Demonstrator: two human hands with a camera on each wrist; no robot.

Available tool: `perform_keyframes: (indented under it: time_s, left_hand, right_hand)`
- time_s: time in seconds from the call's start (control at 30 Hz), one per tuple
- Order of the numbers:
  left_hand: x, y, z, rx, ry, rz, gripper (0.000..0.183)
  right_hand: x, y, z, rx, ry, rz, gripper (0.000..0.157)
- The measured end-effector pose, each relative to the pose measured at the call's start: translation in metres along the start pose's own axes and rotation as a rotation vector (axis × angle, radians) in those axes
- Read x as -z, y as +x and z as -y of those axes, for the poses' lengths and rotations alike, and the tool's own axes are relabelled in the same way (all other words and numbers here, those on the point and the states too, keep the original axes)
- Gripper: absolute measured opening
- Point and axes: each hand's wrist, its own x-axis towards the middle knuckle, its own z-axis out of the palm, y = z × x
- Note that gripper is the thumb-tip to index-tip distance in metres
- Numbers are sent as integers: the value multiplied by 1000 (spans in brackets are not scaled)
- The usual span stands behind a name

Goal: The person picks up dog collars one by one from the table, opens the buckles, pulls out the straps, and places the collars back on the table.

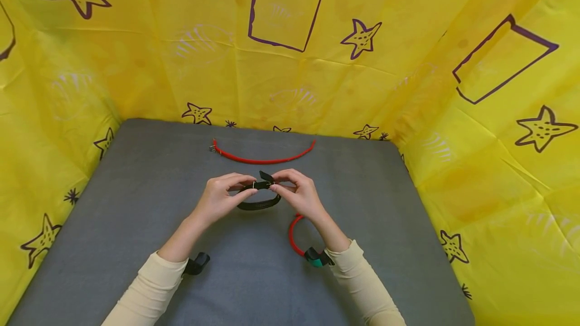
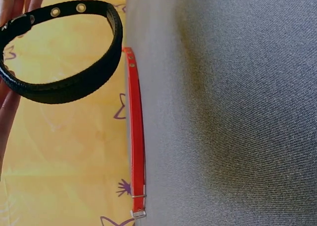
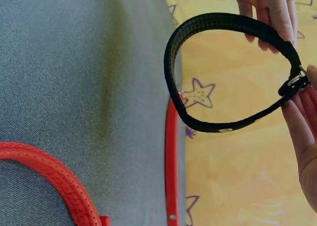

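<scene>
Our left hand [image 1: 223, 196] and our right hand [image 1: 300, 194] are both pinching the black collar [image 1: 259, 206] between fingers and thumb, above the middle of the grey table [image 1: 362, 190]. We are holding it off the surface as a loop, so it is lying within the grip itself: its far stretch is running left to right between our hands, and the rest is curving out toward the near side. Its long axis is running left to right too. We are judging the buckle [image 3: 297, 81] to be what matters: it is sitting at our right hand, the nearer one, with a short free end [image 1: 266, 177] pointing away to the far left beside it. Eyelets [image 2: 80, 8] are showing along the band.

Beyond our hands, a red strap [image 1: 263, 162] is lying in an open curve from left to right, its metal fitting [image 2: 139, 214] at the left end. On the near right, a red loop [image 1: 292, 240] is resting on the table.

We are finding no brand, label or readable writing; the yellow curtain [image 1: 421, 4] is carrying only drawn shapes such as starfish [image 1: 361, 39].
</scene>
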Motion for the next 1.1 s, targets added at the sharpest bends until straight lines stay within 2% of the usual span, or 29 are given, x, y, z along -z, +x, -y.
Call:
perform_keyframes:
  time_s: [0.23, 0.43, 0.63, 0.87, 1.03, 1.1]
  left_hand:
    - [-1, -1, -1, 17, 2, 18, 26]
    - [0, -1, -4, 41, 24, 28, 28]
    - [-2, 1, -5, -25, 35, 19, 31]
    - [-11, 5, -9, -131, 71, 3, 19]
    - [-14, 6, -11, -143, 109, 7, 10]
    - [-14, 6, -10, -138, 118, 9, 3]
  right_hand:
    - [-1, 0, -6, -41, 64, -14, 20]
    - [-1, 0, -8, -31, 45, -13, 20]
    - [-3, -3, -7, 10, 10, 6, 19]
    - [-6, -4, -4, 56, 3, 28, 19]
    - [-8, -4, -2, 68, -4, 28, 20]
    - [-8, -4, -11, 76, 3, 30, 19]
